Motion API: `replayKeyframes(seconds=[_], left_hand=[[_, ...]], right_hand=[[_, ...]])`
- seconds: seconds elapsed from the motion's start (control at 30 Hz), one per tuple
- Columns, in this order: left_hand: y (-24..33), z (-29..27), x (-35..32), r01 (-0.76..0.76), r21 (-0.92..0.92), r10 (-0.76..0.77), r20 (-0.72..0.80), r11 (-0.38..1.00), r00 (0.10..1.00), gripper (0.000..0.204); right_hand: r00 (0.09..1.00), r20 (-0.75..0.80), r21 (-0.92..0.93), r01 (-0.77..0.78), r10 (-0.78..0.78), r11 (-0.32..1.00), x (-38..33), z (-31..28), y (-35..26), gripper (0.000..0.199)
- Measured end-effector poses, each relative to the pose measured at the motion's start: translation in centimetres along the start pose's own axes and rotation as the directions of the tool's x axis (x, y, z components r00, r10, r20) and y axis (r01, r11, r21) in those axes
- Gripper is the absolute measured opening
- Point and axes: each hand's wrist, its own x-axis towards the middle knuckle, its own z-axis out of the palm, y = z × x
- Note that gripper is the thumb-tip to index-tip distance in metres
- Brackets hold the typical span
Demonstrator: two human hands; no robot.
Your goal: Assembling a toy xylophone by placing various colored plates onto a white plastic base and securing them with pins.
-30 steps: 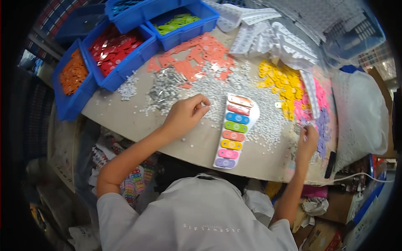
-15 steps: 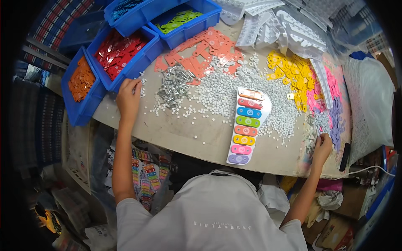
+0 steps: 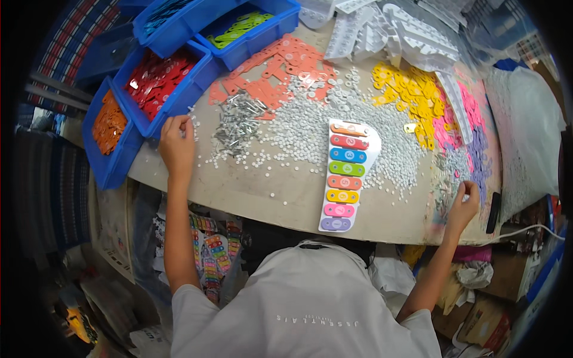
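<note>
At the table's left side, my left hand point(image 3: 176, 143) has its fingers curled together beside the red-piece bin, among a few small pale pins point(image 3: 194, 122). What its fingertips hold, if anything, is hidden. On the right, my right hand point(image 3: 463, 206) is closed at the near edge of a heap of small silvery screws or pins point(image 3: 456, 164); I cannot make out anything in its fingers. Between the hands lies a white tapered board point(image 3: 372, 138) with a column of coloured bars, like a toy xylophone. Neither hand touches it.
Blue bins point(image 3: 209, 67) of coloured pieces stand at far left. Mid-table are metal pins point(image 3: 239, 122), white caps point(image 3: 304, 128) and salmon plates point(image 3: 286, 59). Yellow plates point(image 3: 412, 89), purple plates point(image 3: 479, 161) and white boards point(image 3: 418, 36) lie right. A plastic bag point(image 3: 519, 125) bulges beyond.
The view has shifted slightly, so the table's contents appear a little farther left. My right hand has moved slightly up and right from the screw heap; my left hand stays by the bin.
</note>
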Motion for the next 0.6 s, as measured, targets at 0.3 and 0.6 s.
replayKeyframes(seconds=[0.3,0.6], left_hand=[[6.8,-0.4,-4.9,0.236,-0.484,0.059,0.519,0.843,0.853,0.006],[8.6,-1.4,-6.1,-0.221,-0.214,0.284,0.339,0.952,0.897,0.010]], right_hand=[[0.962,0.186,0.578,0.056,-0.198,0.814,-3.3,4.6,-14.3,0.008],[0.936,0.201,0.641,0.099,-0.290,0.761,-2.6,7.9,-18.3,0.009]])
